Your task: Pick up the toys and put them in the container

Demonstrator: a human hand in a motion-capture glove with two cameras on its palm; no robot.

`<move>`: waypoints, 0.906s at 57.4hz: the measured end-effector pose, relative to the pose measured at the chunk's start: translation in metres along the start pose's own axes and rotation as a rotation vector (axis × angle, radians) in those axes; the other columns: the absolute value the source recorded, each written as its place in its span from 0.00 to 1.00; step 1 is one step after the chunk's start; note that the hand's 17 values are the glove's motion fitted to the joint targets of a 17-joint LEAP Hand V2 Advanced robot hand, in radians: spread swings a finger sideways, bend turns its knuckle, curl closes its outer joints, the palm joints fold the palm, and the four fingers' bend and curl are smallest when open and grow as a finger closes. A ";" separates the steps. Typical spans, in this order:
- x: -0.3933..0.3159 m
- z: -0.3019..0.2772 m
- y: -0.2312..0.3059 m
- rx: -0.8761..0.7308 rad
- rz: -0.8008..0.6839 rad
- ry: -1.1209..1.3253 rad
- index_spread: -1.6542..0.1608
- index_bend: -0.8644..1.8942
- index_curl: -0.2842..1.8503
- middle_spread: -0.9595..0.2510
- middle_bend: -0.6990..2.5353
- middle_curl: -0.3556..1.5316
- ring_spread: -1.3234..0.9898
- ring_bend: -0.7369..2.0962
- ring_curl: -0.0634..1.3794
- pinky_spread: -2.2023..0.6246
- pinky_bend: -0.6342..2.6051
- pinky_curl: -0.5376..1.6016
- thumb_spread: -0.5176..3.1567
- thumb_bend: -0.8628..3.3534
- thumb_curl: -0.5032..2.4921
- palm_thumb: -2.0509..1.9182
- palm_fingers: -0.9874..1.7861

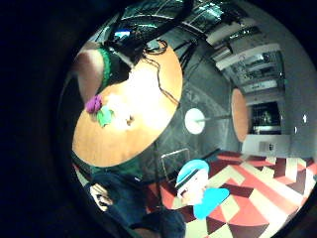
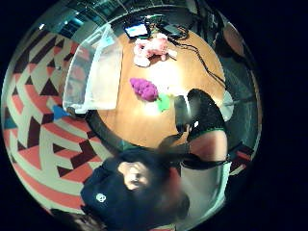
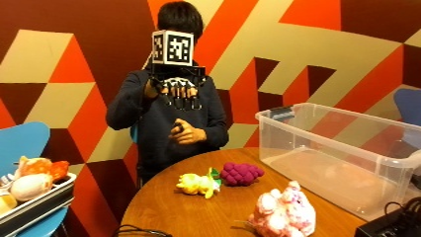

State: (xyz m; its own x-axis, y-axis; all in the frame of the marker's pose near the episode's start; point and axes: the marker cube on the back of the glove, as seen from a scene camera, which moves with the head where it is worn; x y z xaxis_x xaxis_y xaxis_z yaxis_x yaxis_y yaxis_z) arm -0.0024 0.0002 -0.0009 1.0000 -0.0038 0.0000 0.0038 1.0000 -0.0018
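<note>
The gloved right hand (image 3: 176, 91) is held raised above the desk (image 3: 197, 212), fingers (image 3: 186, 101) relaxed, nothing grasped.

On the round table (image 3: 197, 212), the clear container (image 3: 342, 153) stands along the right edge. The grape toy (image 3: 240, 174) lies near the far edge, with the yellow toy (image 3: 196, 184) just left of it, seemingly touching. The pink plush (image 3: 284, 213) sits toward the near edge. A tray of toys (image 3: 33, 190) stands beyond the table's left edge.
</note>
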 end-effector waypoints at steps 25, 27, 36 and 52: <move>-0.058 -0.035 -0.016 0.032 -0.125 -0.035 0.82 0.38 0.23 0.74 0.34 0.29 0.50 0.45 0.17 0.76 0.33 0.35 0.54 0.28 0.23 0.58 0.58; -0.060 -0.036 -0.018 0.034 -0.135 -0.045 0.82 0.38 0.23 0.74 0.34 0.30 0.49 0.45 0.18 0.76 0.33 0.36 0.55 0.28 0.23 0.58 0.58; -0.066 -0.027 -0.034 -0.015 -0.157 -0.047 0.82 0.38 0.25 0.74 0.35 0.32 0.49 0.46 0.18 0.76 0.34 0.37 0.57 0.28 0.25 0.57 0.57; -0.061 0.001 -0.076 -0.068 -0.139 -0.040 0.81 0.38 0.28 0.74 0.35 0.34 0.49 0.45 0.18 0.76 0.36 0.38 0.57 0.28 0.26 0.56 0.53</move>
State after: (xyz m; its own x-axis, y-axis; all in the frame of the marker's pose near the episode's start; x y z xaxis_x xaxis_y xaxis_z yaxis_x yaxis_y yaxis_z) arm -0.0633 -0.0753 0.0003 0.9890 -0.1412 0.0448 0.1440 0.9873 -0.0665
